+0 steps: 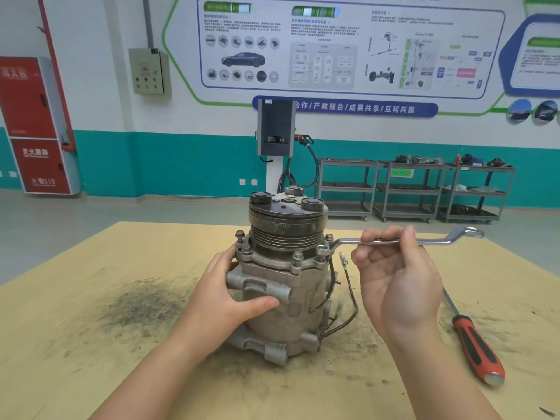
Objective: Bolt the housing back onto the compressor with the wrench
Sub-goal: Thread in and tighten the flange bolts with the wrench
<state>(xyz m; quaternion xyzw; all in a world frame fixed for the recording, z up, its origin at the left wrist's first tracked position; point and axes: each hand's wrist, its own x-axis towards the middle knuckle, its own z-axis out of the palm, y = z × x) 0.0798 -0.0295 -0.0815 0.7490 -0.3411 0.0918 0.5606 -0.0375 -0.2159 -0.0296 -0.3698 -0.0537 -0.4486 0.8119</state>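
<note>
Left hand (233, 301) grips the body of the compressor (288, 301), thumb curled across the front lug and fingers wrapped round the far side, steadying it upright near the middle of the tabletop (91, 344). The housing (272, 262) sits seated on top of the body, beneath the grooved pulley (285, 228), with flange bolts (298, 256) standing in their holes around the rim; several heads appear proud of the flange, so tightening is judged incomplete. The wrench (394, 241) has its ring end over the right-hand bolt and its shaft runs out level to the right. Right hand (397, 274) pinches the shaft between thumb and curled fingertips, palm turned up. For this step, the ring should be fully seated on the bolt head before load is applied, the pull kept level, and the left hand held firm against rotation; working the bolts crosswise in stages would draw the housing down evenly. Loose black leads (348, 298) hang just beside the wrench end and could snag. A red-handled screwdriver (475, 347) lies at the right. No containers are seen on the tabletop; contents of the distant carts (415, 189) cannot be told
</note>
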